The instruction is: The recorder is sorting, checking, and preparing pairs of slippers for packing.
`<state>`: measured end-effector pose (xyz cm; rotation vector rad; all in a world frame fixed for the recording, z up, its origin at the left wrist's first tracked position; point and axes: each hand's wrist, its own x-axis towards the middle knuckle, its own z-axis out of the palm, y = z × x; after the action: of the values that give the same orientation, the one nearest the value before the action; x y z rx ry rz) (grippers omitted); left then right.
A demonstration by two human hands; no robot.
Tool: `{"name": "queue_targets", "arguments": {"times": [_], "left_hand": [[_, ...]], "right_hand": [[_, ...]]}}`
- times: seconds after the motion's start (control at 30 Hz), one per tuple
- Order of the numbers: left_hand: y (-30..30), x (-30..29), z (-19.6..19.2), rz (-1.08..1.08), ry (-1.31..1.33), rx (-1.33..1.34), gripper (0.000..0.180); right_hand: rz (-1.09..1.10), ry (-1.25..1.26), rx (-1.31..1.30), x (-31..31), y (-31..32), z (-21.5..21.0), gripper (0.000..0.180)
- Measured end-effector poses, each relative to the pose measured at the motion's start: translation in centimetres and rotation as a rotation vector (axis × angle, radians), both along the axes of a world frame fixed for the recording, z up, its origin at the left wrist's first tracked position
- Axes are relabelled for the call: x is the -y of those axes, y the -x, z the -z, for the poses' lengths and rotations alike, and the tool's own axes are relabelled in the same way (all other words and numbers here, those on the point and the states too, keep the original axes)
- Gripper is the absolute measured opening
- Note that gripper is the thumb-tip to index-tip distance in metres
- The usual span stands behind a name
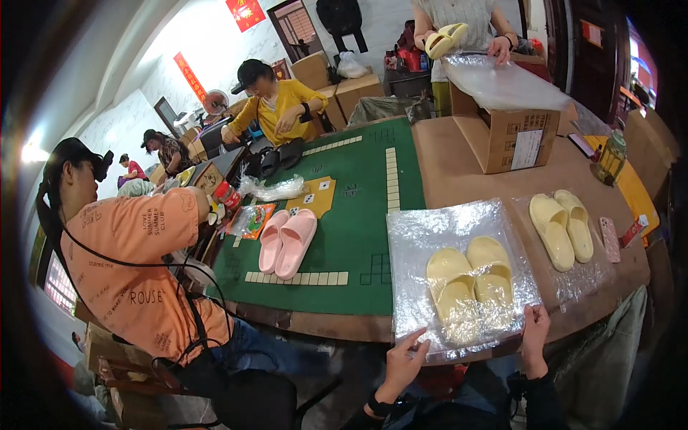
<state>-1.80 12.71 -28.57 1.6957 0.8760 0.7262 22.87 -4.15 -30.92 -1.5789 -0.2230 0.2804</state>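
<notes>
A pair of pale yellow slippers [450,279] lies side by side on a wide clear plastic bag [416,240] at the table's near edge. Shiny film shows over their near ends; how far they are inside the bag I cannot tell. My left hand [403,364] is closed on the bag's near left edge, fingers curled. At the near right corner my right hand [535,333] pinches the same plastic between thumb and fingers. A second yellow pair of slippers [552,233] rests on clear film, to the right of the bag.
Pink slippers [288,244] sit on the green mat [358,251]. Behind them lie dark slippers [282,158]. A cardboard box [516,136] topped with plastic sheets, a glass jar [610,158] and a pink phone [609,240] stand or lie right. Other people work around the table.
</notes>
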Motion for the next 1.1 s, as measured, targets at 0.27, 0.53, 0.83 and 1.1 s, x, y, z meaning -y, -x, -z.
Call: {"name": "queue_targets", "arguments": {"times": [0.27,0.53,0.83,1.1], "left_hand": [[-0.1,3.2,-1.0,0.038,-0.737,-0.413,0.07],[-1.0,4.2,0.2,0.278,-0.826,-0.428,0.055],[-1.2,3.7,0.5,0.287,-0.816,-0.448,0.055],[-1.4,3.1,0.6,0.273,-0.829,-0.43,0.05]], "right_hand": [[-0.034,0.023,-0.026,-0.5,0.7,-1.0,0.022],[-0.032,0.015,-0.138,-0.1,0.5,-0.1,0.022],[-0.064,0.018,-0.179,-0.4,1.3,-0.7,0.022],[-0.089,0.012,-0.171,-0.3,1.0,0.1,0.021]]}}
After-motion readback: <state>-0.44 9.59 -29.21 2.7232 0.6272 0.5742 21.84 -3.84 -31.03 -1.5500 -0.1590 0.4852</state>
